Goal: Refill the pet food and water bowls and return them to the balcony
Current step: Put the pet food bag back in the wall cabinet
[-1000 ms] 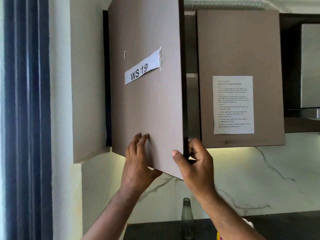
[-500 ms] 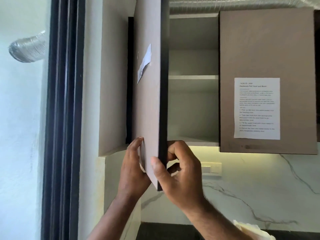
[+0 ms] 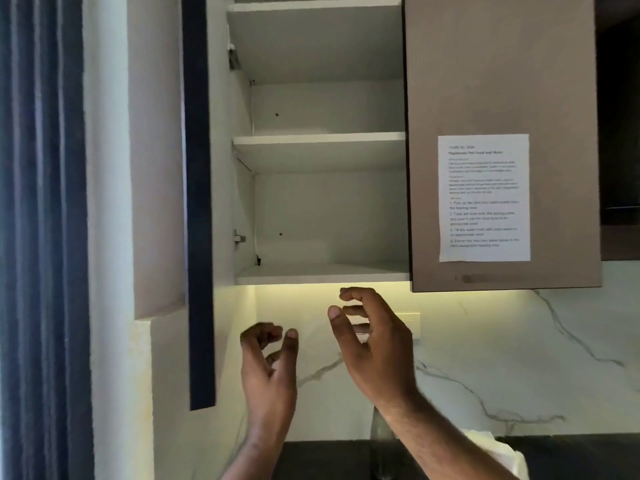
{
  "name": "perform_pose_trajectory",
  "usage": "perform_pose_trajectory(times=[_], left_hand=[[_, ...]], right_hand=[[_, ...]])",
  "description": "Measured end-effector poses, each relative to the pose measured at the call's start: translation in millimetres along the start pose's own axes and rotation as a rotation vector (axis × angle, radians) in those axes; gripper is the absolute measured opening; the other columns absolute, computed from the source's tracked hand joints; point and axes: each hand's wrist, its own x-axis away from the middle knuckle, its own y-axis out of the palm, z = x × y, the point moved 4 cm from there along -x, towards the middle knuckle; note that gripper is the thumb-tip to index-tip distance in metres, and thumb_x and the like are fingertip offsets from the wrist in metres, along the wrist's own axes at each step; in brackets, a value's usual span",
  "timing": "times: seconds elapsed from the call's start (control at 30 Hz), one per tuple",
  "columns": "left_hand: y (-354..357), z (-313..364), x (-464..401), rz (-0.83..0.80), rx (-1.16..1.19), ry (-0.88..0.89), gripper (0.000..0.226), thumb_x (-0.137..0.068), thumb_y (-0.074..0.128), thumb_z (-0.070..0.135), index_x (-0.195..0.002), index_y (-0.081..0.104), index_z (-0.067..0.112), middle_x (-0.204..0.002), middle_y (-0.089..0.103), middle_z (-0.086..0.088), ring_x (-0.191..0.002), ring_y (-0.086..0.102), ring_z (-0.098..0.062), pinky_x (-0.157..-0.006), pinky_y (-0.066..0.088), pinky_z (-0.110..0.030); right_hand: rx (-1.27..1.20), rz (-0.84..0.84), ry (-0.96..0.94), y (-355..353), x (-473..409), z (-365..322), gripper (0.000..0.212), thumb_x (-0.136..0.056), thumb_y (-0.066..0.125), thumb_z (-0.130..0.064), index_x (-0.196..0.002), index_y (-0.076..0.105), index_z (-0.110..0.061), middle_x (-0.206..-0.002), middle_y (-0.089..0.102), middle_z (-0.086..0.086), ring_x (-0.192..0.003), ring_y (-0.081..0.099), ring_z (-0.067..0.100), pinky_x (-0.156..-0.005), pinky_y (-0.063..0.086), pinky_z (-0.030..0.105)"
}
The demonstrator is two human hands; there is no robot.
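With both the left hand (image 3: pixel 268 358) and right hand (image 3: pixel 372 344) loosely curled and holding nothing below the opened cabinet (image 3: pixel 322 202), no food or bowls are seen, so time may be lost searching bare shelves.

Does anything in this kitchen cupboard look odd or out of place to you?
Nothing is broken or spilled. The one odd thing: the opened grey wall cupboard shows two bare white shelves, with no pet food in sight. Both hands, left hand and right hand, hang below it holding nothing.
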Motion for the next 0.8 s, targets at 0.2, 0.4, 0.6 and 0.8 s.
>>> perform_pose_trajectory(times=[0.2, 0.4, 0.6, 0.8], left_hand=[[62, 12, -45, -0.039, -0.059, 0.186, 0.054, -0.086, 0.057, 0.061, -0.128, 0.049, 0.028, -0.129, 0.059, 0.014, -0.123, 0.055, -0.005, -0.094, 0.051, -0.031], [124, 20, -63, -0.036, -0.09, 0.294, 0.063, -0.087, 0.061, 0.056, -0.137, 0.049, 0.019, -0.138, 0.058, 0.007, -0.128, 0.054, -0.009, -0.098, 0.047, -0.029], [179, 8, -57, -0.053, -0.156, 0.319, 0.066, -0.09, 0.062, 0.051, -0.144, 0.047, 0.017, -0.144, 0.053, 0.007, -0.133, 0.05, -0.01, -0.107, 0.047, -0.039], [229, -26, -40, -0.13, -0.195, 0.297, 0.068, -0.09, 0.06, 0.056, -0.146, 0.045, 0.02, -0.146, 0.052, 0.008, -0.135, 0.049, -0.01, -0.11, 0.046, -0.047]], right_hand=[[0.127, -0.021, -0.033, -27, -32, 55, 0.063, -0.092, 0.043, -0.076, -0.138, 0.055, -0.035, -0.14, 0.054, -0.025, -0.125, 0.056, 0.001, -0.098, 0.055, 0.027], [0.162, -0.038, -0.046, -54, -64, 105, 0.071, -0.093, 0.045, -0.073, -0.145, 0.054, -0.026, -0.151, 0.055, -0.007, -0.138, 0.052, 0.013, -0.105, 0.054, 0.037], [0.187, -0.075, -0.047, -76, -81, 157, 0.071, -0.093, 0.053, -0.067, -0.152, 0.047, -0.028, -0.158, 0.047, -0.007, -0.143, 0.047, 0.013, -0.104, 0.055, 0.04], [0.255, -0.092, 0.007, -98, -72, 207, 0.073, -0.093, 0.048, -0.07, -0.154, 0.044, -0.031, -0.161, 0.044, -0.008, -0.146, 0.043, 0.014, -0.11, 0.044, 0.031]])
